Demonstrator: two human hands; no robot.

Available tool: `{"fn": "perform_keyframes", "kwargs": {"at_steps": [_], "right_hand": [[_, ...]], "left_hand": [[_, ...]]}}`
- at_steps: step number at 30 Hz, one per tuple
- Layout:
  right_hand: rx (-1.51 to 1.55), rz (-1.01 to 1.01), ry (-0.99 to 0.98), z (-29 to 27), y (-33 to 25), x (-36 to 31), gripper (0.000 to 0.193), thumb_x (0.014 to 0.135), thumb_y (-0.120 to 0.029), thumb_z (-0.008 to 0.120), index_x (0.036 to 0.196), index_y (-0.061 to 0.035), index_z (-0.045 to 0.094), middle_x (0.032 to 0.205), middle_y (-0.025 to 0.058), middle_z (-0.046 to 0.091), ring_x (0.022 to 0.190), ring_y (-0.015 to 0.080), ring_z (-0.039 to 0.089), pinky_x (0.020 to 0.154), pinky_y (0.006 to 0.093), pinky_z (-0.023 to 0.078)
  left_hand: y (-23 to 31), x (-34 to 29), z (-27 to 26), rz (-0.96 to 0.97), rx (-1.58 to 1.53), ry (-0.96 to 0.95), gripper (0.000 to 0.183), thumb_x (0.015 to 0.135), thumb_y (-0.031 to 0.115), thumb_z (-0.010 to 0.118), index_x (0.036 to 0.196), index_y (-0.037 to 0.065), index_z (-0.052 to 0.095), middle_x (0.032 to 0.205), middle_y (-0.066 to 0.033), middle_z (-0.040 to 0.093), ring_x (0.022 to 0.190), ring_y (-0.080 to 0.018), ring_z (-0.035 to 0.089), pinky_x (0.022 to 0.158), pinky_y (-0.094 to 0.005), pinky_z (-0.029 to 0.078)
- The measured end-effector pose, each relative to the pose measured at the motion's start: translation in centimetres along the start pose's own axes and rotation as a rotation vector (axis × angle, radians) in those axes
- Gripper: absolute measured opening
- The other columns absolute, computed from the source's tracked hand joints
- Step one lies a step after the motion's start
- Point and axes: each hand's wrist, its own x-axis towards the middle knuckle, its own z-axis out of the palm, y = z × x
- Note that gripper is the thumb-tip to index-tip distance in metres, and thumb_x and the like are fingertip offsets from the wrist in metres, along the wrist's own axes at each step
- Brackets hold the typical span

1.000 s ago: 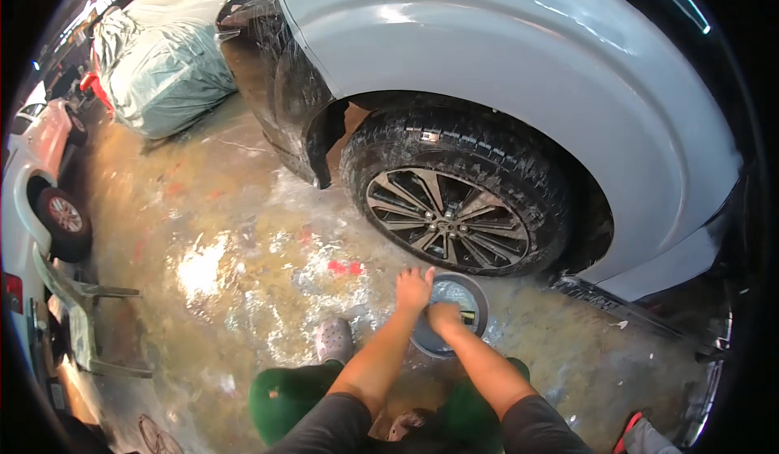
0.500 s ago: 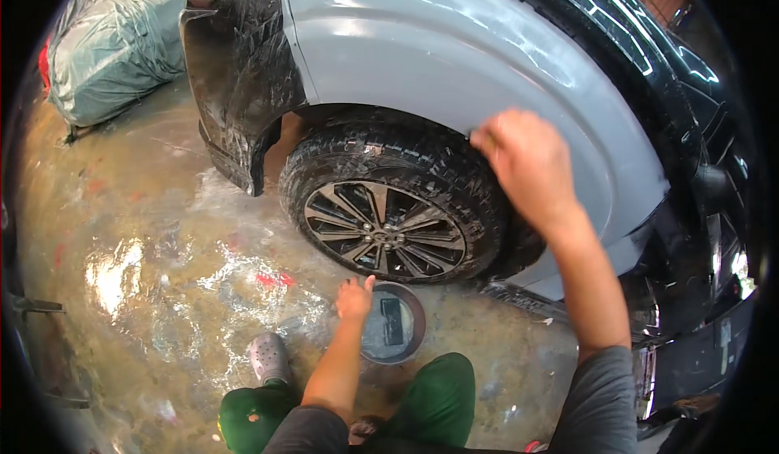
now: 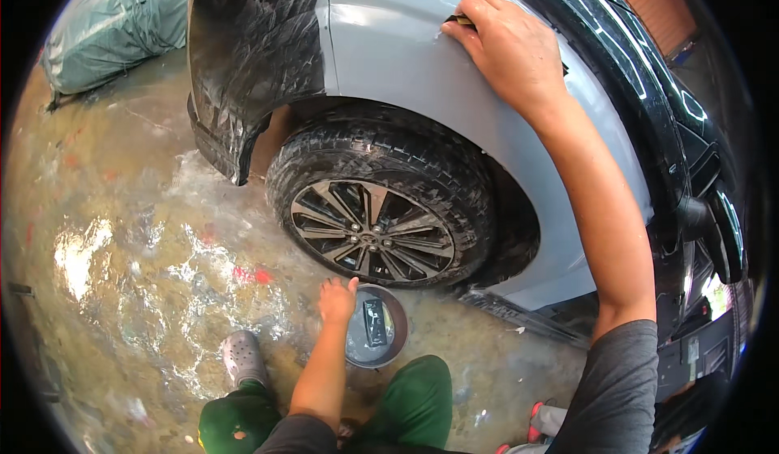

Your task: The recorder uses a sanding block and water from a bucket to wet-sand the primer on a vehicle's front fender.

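Observation:
Against the grey fender [image 3: 389,56] of a car, above the wheel arch, my right hand [image 3: 515,48] presses a piece of black sandpaper [image 3: 461,21]. A yellowish layer shows at its edge, and most of it is hidden under my fingers. My left hand [image 3: 337,301] is low, with fingers spread and nothing in them, at the left rim of a round bucket [image 3: 399,342]. Cloudy water fills the bucket, and a dark rectangular piece [image 3: 375,322] lies in it. Whether my left hand touches the rim I cannot tell.
The dusty tire [image 3: 479,219] and its spoked wheel [image 3: 373,231] stand just beyond the bucket. A scuffed dark bumper [image 3: 251,64] is at the left of the fender. Wet floor [image 3: 146,292] spreads leftward. A covered object [image 3: 122,36] stands far left; another person's shoe [image 3: 534,423] shows lower right.
My right hand has moved up the fender, from beside the wheel arch edge to higher on the panel. The whole view has shifted slightly; my left hand stays by the bucket.

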Motion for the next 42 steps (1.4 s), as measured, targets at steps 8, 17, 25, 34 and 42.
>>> {"fn": "perform_keyframes", "kwargs": {"at_steps": [8,17,25,34,42], "right_hand": [[-0.083,-0.084,0.097,0.6,0.6,-0.9,0.022,0.089,-0.028,0.075,0.089,-0.0089,0.064,0.086,0.004,0.066,0.08,0.0274,0.067,0.067,0.0392,0.053],[-0.092,-0.18,0.059,1.0,-1.3,1.9,0.02,0.087,-0.024,0.073,0.086,-0.0078,0.062,0.087,0.0074,0.064,0.085,0.0281,0.066,0.073,0.04,0.052],[-0.057,-0.232,0.009,2.8,-3.5,5.5,0.016,0.086,-0.02,0.069,0.086,-0.0059,0.062,0.089,0.0115,0.064,0.09,0.0306,0.065,0.078,0.0428,0.052],[-0.068,-0.37,0.043,4.8,-5.7,9.1,0.01,0.089,-0.017,0.062,0.088,-0.0066,0.063,0.089,0.0107,0.067,0.09,0.0291,0.067,0.078,0.0419,0.052],[-0.125,-0.366,-0.099,3.9,-5.8,9.7,0.011,0.09,-0.016,0.061,0.092,-0.0048,0.064,0.091,0.0126,0.069,0.092,0.0324,0.068,0.08,0.0444,0.053]], "left_hand": [[-0.2,0.0,0.2,-0.007,-0.033,-0.004,0.065,0.099,0.059,0.052,0.135,0.005,0.061,0.146,-0.0252,0.051,0.137,-0.0414,0.046,0.108,-0.0522,0.045],[0.6,-0.5,-0.5,-0.017,-0.07,-0.022,0.063,0.099,0.056,0.053,0.13,0.003,0.064,0.143,-0.0245,0.053,0.135,-0.0423,0.048,0.106,-0.0532,0.046],[0.3,-0.1,-0.4,-0.03,-0.077,-0.052,0.063,0.1,0.056,0.051,0.133,0.005,0.062,0.148,-0.0268,0.048,0.138,-0.044,0.045,0.109,-0.0533,0.044],[0.2,-0.4,-0.1,-0.033,-0.099,-0.032,0.066,0.099,0.057,0.052,0.132,0.001,0.061,0.148,-0.025,0.049,0.138,-0.043,0.045,0.109,-0.0547,0.043],[0.1,-0.3,-0.3,-0.045,-0.116,-0.005,0.064,0.098,0.055,0.055,0.13,0.0,0.062,0.145,-0.0256,0.05,0.135,-0.0435,0.048,0.107,-0.0552,0.045]]}}
